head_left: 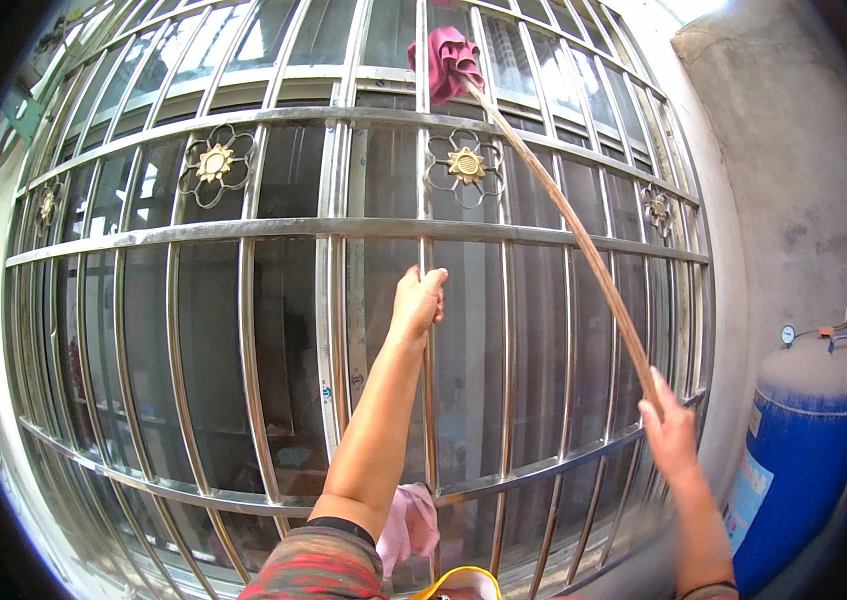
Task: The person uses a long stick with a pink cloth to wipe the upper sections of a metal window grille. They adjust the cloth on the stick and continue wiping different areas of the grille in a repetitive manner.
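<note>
The work appears to be under way, not finished: a bunched magenta cloth [449, 65] sits at the far end of a wooden stick [584, 235], up among the upper bars of a stainless-steel window grille [507, 330], above the right-hand central flower ornament [467, 165]. Whether the cloth wraps around a bar or only lies against it cannot be told.

The person's two hands are apart. The left hand [418, 302] is clamped around a vertical bar [430, 400] below the middle rail; the right hand [671, 432] grips the near end of the stick, to the right and lower down.

The metal shines at top and bottom alike, with no clear line between treated and untreated parts, so how much is done and how much is left cannot be judged. A second, pale pink cloth [409, 523] hangs near the lower rail, beside the left forearm, in neither hand; what supports it is unclear.
</note>
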Action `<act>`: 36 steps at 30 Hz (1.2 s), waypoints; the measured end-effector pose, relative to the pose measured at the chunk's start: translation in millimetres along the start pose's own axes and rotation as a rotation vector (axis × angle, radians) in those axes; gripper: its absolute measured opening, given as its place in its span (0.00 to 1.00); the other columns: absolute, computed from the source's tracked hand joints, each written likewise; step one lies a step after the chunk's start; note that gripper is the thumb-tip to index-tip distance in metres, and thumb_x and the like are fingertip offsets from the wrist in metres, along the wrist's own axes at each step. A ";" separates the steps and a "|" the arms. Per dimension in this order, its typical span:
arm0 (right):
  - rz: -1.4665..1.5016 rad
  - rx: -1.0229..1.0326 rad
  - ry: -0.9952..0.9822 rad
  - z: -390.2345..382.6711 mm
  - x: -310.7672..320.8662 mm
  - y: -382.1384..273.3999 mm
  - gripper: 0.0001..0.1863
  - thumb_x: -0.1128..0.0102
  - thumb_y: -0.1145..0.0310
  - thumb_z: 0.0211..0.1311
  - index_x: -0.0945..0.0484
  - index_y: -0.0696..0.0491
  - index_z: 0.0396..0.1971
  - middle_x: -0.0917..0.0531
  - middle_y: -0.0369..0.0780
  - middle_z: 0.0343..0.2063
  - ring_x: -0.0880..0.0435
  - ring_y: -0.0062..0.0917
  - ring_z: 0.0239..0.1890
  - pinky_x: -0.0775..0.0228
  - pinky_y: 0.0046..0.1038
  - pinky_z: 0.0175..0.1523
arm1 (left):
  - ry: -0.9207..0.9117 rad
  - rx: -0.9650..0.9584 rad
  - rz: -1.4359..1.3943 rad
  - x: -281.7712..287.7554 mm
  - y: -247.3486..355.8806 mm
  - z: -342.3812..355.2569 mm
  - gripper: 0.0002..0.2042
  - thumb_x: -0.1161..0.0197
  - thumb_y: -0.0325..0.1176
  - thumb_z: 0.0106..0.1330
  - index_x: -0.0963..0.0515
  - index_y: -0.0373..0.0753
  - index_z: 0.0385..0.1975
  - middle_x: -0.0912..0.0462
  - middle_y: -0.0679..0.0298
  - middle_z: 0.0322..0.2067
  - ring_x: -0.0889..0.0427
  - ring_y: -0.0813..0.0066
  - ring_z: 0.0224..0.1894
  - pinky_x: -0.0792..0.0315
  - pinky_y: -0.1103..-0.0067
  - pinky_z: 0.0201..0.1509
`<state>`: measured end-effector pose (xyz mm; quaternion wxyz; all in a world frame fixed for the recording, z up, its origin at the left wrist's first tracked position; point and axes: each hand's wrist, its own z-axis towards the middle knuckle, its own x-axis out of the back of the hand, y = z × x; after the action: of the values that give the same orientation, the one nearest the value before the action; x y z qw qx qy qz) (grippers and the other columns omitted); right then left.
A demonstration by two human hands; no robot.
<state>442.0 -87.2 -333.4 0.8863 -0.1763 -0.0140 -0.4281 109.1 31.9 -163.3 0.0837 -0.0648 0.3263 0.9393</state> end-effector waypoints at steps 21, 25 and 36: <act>-0.032 0.240 -0.005 335.1 -62.4 -117.7 0.15 0.51 0.59 0.60 0.25 0.55 0.36 0.22 0.48 0.24 0.23 0.40 0.29 0.33 0.39 0.38 | 0.005 -0.013 0.030 0.5 1.9 -1.3 0.08 0.43 0.33 0.60 0.36 0.40 0.29 0.36 0.73 0.15 0.38 0.86 0.14 0.41 0.85 0.16; 0.012 0.210 0.116 388.3 -87.7 -159.8 0.14 0.50 0.60 0.59 0.22 0.54 0.35 0.21 0.48 0.24 0.19 0.39 0.30 0.31 0.41 0.37 | -0.003 0.003 0.005 -0.1 3.2 -3.2 0.08 0.43 0.33 0.60 0.36 0.41 0.30 0.36 0.73 0.15 0.38 0.87 0.14 0.41 0.86 0.16; 0.706 0.038 -0.131 365.8 -105.2 -163.1 0.19 0.55 0.62 0.64 0.28 0.51 0.52 0.26 0.36 0.18 0.31 0.16 0.13 0.36 0.20 0.16 | 0.014 0.003 0.000 -0.7 1.3 -2.4 0.09 0.42 0.33 0.59 0.36 0.40 0.30 0.36 0.73 0.15 0.38 0.86 0.14 0.41 0.85 0.16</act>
<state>297.0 17.7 40.0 0.9799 -0.1808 -0.0172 -0.0831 109.7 29.3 -164.3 0.0814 -0.0713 0.3282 0.9384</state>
